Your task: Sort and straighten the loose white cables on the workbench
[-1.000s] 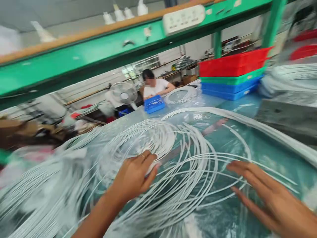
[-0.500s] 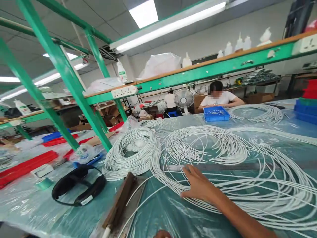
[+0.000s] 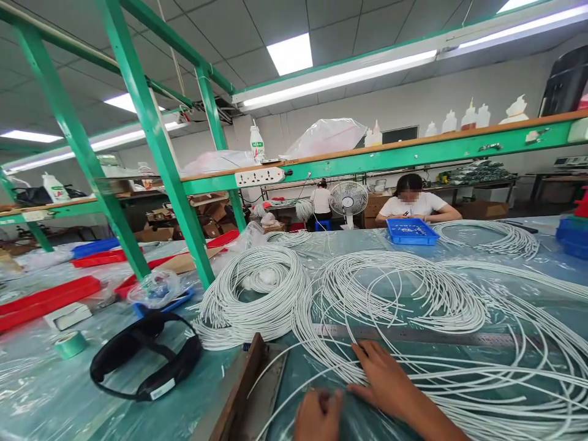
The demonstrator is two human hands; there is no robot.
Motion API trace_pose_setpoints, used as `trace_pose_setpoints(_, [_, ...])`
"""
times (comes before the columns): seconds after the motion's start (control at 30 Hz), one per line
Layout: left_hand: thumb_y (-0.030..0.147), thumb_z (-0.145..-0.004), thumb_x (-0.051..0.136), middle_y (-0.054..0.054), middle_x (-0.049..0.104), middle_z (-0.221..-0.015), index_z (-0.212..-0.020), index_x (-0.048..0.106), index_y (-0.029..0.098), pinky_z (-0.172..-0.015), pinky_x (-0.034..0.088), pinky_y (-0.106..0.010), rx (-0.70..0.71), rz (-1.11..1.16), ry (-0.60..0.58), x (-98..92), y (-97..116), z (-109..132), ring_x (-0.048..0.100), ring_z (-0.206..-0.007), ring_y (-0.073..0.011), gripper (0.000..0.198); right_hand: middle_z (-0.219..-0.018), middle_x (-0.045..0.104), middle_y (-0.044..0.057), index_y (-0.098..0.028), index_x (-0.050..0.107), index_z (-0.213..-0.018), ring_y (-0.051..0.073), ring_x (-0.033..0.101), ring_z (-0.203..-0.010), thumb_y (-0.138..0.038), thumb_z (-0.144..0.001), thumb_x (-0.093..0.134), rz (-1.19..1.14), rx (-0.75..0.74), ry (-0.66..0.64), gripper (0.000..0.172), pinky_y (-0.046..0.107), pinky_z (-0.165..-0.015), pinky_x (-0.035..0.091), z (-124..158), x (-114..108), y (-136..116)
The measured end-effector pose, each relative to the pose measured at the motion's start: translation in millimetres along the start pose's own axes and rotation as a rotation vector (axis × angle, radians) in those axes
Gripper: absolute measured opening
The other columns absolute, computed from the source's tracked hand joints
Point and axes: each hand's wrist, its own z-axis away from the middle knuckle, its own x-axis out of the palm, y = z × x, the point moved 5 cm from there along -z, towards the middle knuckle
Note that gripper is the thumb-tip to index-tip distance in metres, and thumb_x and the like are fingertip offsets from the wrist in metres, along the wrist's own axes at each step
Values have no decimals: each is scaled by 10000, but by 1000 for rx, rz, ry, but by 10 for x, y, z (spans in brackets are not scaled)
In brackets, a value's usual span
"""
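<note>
My right hand (image 3: 386,380) reaches in from the lower right. Its fingers and thumb are spread over the near strands of a loose coil of white cables (image 3: 316,343), touching or just above them. My left hand (image 3: 316,416) is low in the middle, smeared by motion with its fingers bent; whether it holds anything cannot be made out. Left of it, a brown bar (image 3: 241,392) with a small spring at its far end lies along a grey metal plate (image 3: 275,373). White cable ends cross the plate. A metal ruler (image 3: 436,334) lies flat among the cables.
A thick white coil (image 3: 257,294) sits beyond the bar. To the left lie a black headset-like strap (image 3: 147,361), green tape (image 3: 70,345) and a red tray (image 3: 50,300). A green shelf frame (image 3: 367,153) spans the table. A person (image 3: 416,202) sits opposite behind a blue tray (image 3: 412,231).
My left hand has risen into view from the bottom edge. My right hand stays over the cables, a little lower and further right in the picture. The camera has tilted upward.
</note>
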Motion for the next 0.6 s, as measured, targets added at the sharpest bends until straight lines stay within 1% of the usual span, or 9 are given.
trace_pose_setpoints(0.07, [306, -922, 571, -30, 607, -645, -859, 621, 132, -518, 479, -285, -110, 111, -45, 99, 208, -146, 605, -527, -190, 191, -1437, 500, 216, -62, 462, -1481, 371, 450, -1347, -288, -928, 604, 39, -61, 35, 614, 491, -1143, 391, 62, -4, -57])
trace_pose_setpoints(0.13, [219, -958, 521, -34, 608, -683, -825, 598, 115, -580, 518, -279, -200, 202, -80, 181, 377, -238, 627, -558, -170, 186, -1411, 520, 225, -56, 488, -1461, 370, 484, -1321, -201, -944, 532, 56, -78, 36, 539, 493, -1119, 421, 109, 45, -78])
trace_pose_setpoints(0.2, [175, -955, 525, -32, 608, -682, -766, 597, 113, -617, 520, -272, -210, 230, -105, 243, 479, -294, 627, -572, -155, 211, -1395, 528, 253, -26, 496, -1445, 363, 528, -1288, -131, -943, 451, 62, -54, 37, 515, 485, -1096, 450, 114, 138, -44])
trace_pose_setpoints(0.27, [147, -948, 513, -17, 579, -634, -719, 587, 119, -565, 477, -259, -211, 205, -103, 284, 487, -326, 589, -525, -143, 242, -1338, 566, 277, -4, 537, -1397, 365, 595, -1207, -87, -928, 384, 70, -30, 57, 500, 483, -1020, 509, 69, 263, 17])
trace_pose_setpoints(0.37, [135, -956, 498, 6, 538, -602, -714, 537, 136, -504, 422, -246, -212, 144, -19, 281, 432, -325, 544, -473, -129, 244, -1128, 676, 237, -39, 627, -1288, 361, 682, -1021, -42, -887, 357, 85, -36, 83, 484, 471, -865, 572, -29, 457, 76])
trace_pose_setpoints(0.43, [140, -973, 495, 11, 555, -622, -768, 510, 140, -492, 418, -240, -221, 121, 17, 258, 410, -274, 539, -461, -119, 206, -1071, 695, 213, -50, 632, -1282, 360, 689, -995, -12, -849, 384, 105, -58, 64, 501, 461, -854, 568, -55, 543, 76])
trace_pose_setpoints(0.5, [154, -997, 478, 12, 570, -629, -822, 494, 139, -472, 422, -233, -247, 104, -19, 246, 392, -193, 539, -456, -115, 176, -1166, 669, 235, -27, 575, -1353, 374, 661, -1066, 10, -825, 408, 135, -93, 40, 555, 475, -919, 538, -26, 541, 48])
trace_pose_setpoints(0.57, [187, -1013, 473, 11, 562, -606, -845, 499, 135, -430, 418, -227, -261, 72, -90, 241, 359, -119, 547, -463, -128, 177, -1278, 613, 249, -18, 523, -1396, 376, 629, -1124, 15, -841, 384, 115, -124, -5, 573, 491, -966, 507, 44, 452, 14])
trace_pose_setpoints(0.6, [223, -1008, 503, 7, 559, -599, -842, 512, 130, -413, 421, -229, -253, 60, -105, 236, 336, -100, 553, -470, -138, 191, -1299, 598, 241, -25, 521, -1389, 369, 622, -1129, 9, -853, 367, 68, -135, -29, 558, 495, -973, 500, 87, 378, 0])
